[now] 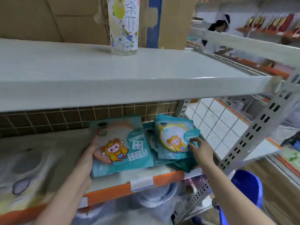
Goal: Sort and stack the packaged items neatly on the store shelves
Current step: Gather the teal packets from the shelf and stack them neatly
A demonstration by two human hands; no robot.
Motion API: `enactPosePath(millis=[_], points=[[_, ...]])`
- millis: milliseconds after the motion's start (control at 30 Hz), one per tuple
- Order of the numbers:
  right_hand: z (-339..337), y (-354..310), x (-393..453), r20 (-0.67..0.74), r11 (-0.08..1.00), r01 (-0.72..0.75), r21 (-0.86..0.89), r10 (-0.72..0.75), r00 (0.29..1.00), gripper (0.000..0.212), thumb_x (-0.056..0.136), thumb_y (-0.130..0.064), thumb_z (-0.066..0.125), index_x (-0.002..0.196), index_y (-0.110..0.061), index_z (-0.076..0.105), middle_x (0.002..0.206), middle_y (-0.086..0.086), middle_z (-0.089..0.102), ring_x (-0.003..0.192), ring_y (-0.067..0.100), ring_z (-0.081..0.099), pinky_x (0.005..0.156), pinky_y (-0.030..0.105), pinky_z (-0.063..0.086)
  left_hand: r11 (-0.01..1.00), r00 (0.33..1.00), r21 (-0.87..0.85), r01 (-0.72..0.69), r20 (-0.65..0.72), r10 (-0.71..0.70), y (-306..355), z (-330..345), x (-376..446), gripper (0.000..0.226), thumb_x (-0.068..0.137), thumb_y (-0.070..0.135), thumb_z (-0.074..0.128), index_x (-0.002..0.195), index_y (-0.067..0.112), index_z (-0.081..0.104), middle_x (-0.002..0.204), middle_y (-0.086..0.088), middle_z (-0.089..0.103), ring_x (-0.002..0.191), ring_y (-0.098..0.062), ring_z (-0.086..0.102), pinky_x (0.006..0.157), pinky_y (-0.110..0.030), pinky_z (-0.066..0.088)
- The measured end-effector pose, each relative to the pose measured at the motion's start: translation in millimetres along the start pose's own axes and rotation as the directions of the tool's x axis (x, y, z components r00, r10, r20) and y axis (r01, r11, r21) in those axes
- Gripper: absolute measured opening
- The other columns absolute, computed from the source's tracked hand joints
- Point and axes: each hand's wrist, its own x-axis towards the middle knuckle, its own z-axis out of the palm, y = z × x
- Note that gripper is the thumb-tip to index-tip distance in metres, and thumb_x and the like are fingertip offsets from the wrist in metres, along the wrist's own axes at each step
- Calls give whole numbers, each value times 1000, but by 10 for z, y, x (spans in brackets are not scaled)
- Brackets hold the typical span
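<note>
Two bare forearms reach in from the bottom edge toward the lower shelf [113, 190], which has an orange front strip. Left hand [88, 161] lies along the left edge of the big teal package [120, 146]; its fingers [95, 143] are mostly straight and pressed against the pack's side, with the thumb hidden, so a real grip cannot be told. That package lies flat, cartoon figure in a yellow hood face up, long axis running front to back, top edge toward the brown tiled wall [48, 119]. Right hand [200, 150] is on the smaller teal package [176, 137], fingers loosely bent on its right edge. This pack rests tilted on a messy pile of teal packs [178, 164], top pointing to the rear. Blurred pale packs [24, 176] sit at far left on the same shelf. Blue bucket [246, 187] lies below right; contents not visible. Upper shelf [113, 78] carries a tall printed bottle [124, 25] standing upright, cardboard boxes [56, 18] behind. A person [219, 30] stands far back.
</note>
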Motion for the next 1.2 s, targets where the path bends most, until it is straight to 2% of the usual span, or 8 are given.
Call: enactPosePath(millis=[133,333,400,500,567,833,1033,1200], points=[[-5,127,193,41,991,70,-114,-66,997,20,90,-30,54,104,-39,66,118,10,50,106,28,54,84,38,49,997,997,72,-35,66,31,-116,692,42,21,94,25,50,102,10,62,88,-12,72,72,-23,68,50,-28,54],[-39,248,334,91,995,59,86,-67,994,30,94,-17,43,98,-39,63,120,5,57,102,24,57,92,42,48,986,976,117,-118,195,94,-341,1540,186,22,93,13,51,115,11,55,99,-13,69,85,-24,68,68,-33,56],[-57,223,311,73,982,20,185,-34,997,28,96,-18,37,96,-30,63,113,3,61,98,21,57,92,45,48,948,976,274,-160,188,110,-482,1680,248,24,88,24,57,111,20,55,108,-8,66,100,-27,64,84,-39,53],[-73,219,259,55,981,52,186,-64,996,36,95,-48,42,110,-20,58,111,4,61,100,21,57,90,43,48,551,977,816,-176,77,199,-633,1737,366,75,76,53,67,139,24,38,143,-6,41,133,-29,37,108,-40,31],[-94,261,239,45,991,118,65,-121,992,66,78,-71,50,125,-24,52,121,-2,59,110,20,56,92,47,49,420,980,898,-134,58,190,-672,1746,377,101,75,65,63,152,24,12,159,-6,14,144,-29,15,115,-44,17],[-115,110,162,5,893,266,-363,-284,959,38,89,-45,56,122,-28,61,138,8,46,129,29,36,102,44,36,349,962,914,-208,126,243,-581,1527,260,74,81,69,50,141,28,35,145,-4,41,133,-28,38,107,-42,29],[194,-286,-292,-84,897,430,-103,-438,895,24,87,-20,58,105,-8,70,115,19,61,109,37,50,91,43,40,284,879,908,-309,159,449,-246,601,-24,29,93,38,45,115,23,57,121,4,60,107,-20,57,89,-32,46],[659,-684,-886,70,858,508,75,-512,856,26,86,-23,52,104,-12,67,95,12,68,82,31,63,69,33,47,430,867,845,-318,76,492,-42,-601,-264,9,88,29,54,92,24,60,91,2,67,85,-19,62,78,-34,52]])
